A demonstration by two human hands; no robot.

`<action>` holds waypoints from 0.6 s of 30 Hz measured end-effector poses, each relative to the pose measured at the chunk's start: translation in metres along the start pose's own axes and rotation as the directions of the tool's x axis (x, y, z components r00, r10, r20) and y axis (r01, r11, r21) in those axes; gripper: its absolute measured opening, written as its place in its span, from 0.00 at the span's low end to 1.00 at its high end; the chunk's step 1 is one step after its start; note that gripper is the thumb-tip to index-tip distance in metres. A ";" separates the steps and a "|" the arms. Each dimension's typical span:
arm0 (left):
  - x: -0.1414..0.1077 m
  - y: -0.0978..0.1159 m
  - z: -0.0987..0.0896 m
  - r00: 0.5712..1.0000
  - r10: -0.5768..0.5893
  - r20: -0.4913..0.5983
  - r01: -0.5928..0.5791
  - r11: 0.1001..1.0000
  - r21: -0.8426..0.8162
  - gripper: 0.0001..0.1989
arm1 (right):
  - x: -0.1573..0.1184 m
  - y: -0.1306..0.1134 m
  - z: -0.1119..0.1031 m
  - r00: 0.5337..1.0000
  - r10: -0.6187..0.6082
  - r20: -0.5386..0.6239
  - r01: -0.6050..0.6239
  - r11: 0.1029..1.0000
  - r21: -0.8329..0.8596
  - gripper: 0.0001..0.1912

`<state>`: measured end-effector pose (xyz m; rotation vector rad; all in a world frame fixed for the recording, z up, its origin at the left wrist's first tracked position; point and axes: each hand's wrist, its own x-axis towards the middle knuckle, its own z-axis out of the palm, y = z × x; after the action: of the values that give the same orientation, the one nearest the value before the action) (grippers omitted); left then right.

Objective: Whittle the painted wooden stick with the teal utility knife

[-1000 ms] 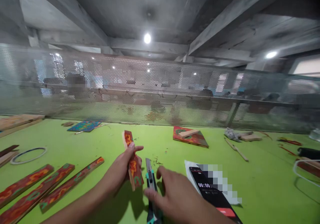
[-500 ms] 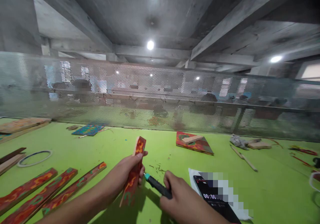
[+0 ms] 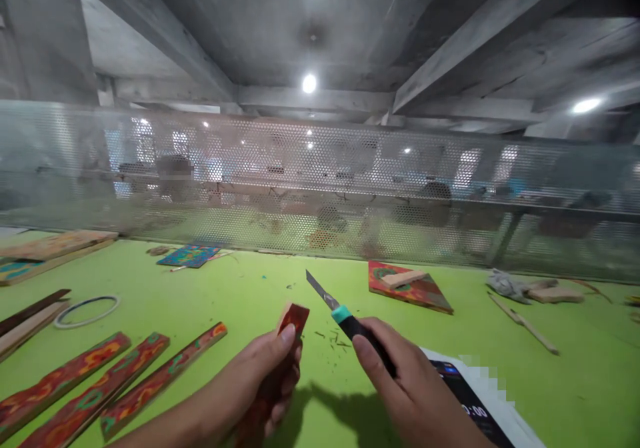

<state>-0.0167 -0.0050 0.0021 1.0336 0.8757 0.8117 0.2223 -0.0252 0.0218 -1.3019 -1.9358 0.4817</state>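
Note:
My left hand (image 3: 273, 371) is closed round a red painted wooden strip (image 3: 296, 316), held above the green table with its upper end showing past the thumb. The strip's lower part is mostly covered by my fingers and wrist. In my right hand (image 3: 395, 368) is a craft knife (image 3: 345, 316) with a black handle and teal collar. Its bare blade points up and to the left, apart from the strip. Small dark shavings (image 3: 337, 340) lie on the table between the hands.
Several painted strips (image 3: 165, 375) lie at the left near a tape ring (image 3: 87, 311). Further back are a blue patterned panel (image 3: 189, 256) and a red panel (image 3: 410, 288). A phone (image 3: 470, 401) rests beside my right forearm. A perforated metal screen (image 3: 300, 188) borders the table's far side.
The knife has moved away from the strip, up and to the right, and its blade now shows. The strip has turned and dropped lower in my left hand. The view has shifted slightly.

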 end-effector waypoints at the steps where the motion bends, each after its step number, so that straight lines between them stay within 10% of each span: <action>1: -0.001 0.000 0.001 1.000 0.021 -0.009 -0.021 1.000 -0.015 0.35 | -0.001 0.000 0.001 1.000 -0.024 -0.009 0.024 1.000 -0.017 0.22; 7: -0.007 0.009 -0.001 0.953 0.302 0.007 -0.302 0.949 0.089 0.22 | -0.006 0.012 0.007 0.991 -0.135 0.001 0.135 0.990 -0.037 0.22; 18: -0.018 0.020 0.009 0.936 0.330 0.123 -0.343 0.934 0.099 0.29 | -0.011 0.013 0.009 0.947 -0.303 0.105 0.299 0.953 0.054 0.23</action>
<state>-0.0193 -0.0183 0.0268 1.3440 0.6709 0.9906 0.2266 -0.0288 0.0033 -0.9489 -2.1621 0.4411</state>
